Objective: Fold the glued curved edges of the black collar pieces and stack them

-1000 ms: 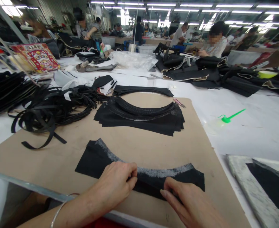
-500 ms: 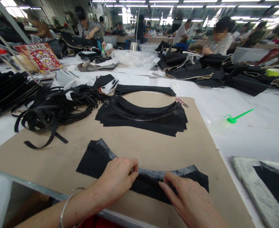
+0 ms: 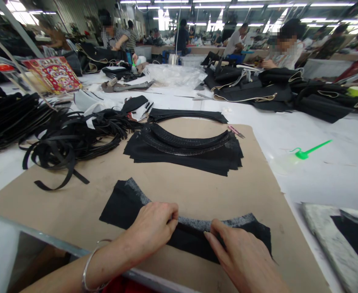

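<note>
A black fabric piece (image 3: 116, 207) with a curved, grey speckled strip (image 3: 194, 224) along its far edge lies flat in front of me. My left hand (image 3: 156, 224) is closed on the fabric near the middle of that curve, its thumb and curled fingers pressed together. A short way to the right, my right hand (image 3: 241, 250) pinches the same edge between thumb and forefinger. Both hands hide parts of the fabric. Beyond them rests a stack of similar black fabric pieces (image 3: 179, 160), with curved strips on top. Narrower black pieces (image 3: 186, 115) lie farther back.
A brown board (image 3: 246, 195) covers the near tabletop. Coiled black straps (image 3: 84, 150) heap at left. Small pink-handled snips (image 3: 235, 131) lie by the stack. On the right are a bottle with a green spout (image 3: 302, 154) and a marbled slab (image 3: 322, 232). Co-workers sit beyond.
The whole view has shifted slightly. Both hands keep nearly the same hold on the fabric, and its position under them looks almost unchanged.
</note>
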Motion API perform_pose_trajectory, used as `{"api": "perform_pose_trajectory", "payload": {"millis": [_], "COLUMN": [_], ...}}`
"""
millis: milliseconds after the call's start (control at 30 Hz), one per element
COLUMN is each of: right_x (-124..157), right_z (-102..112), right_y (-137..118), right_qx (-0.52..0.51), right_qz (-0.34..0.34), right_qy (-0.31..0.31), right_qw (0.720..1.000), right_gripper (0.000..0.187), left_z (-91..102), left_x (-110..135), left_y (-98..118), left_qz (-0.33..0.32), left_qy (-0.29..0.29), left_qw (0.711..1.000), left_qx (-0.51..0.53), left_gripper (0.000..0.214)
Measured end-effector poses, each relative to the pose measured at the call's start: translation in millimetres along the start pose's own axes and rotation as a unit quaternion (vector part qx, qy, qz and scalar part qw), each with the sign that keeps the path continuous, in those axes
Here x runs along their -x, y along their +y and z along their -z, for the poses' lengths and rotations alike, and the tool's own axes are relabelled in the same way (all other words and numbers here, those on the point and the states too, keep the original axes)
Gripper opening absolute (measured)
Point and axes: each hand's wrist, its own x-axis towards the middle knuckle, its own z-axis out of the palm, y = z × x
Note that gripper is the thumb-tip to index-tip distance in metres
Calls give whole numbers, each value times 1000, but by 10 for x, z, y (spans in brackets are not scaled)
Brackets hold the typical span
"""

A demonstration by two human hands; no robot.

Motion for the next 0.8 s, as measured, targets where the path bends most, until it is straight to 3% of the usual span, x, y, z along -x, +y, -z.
{"api": "perform_pose_trajectory", "payload": {"millis": [800], "right_x": [-86], "right_z": [-15], "right_y": [-70], "right_qx": [21], "right_qz": [-12], "right_qy": [-19], "right_qw": [1000], "right_gripper": [23], "left_z": [-27], "left_x": [-33], "left_y": [-82], "left_qz": [17], "left_qy": [3], "left_qw": [1000], "left_qx": [10], "left_gripper": [11]}}
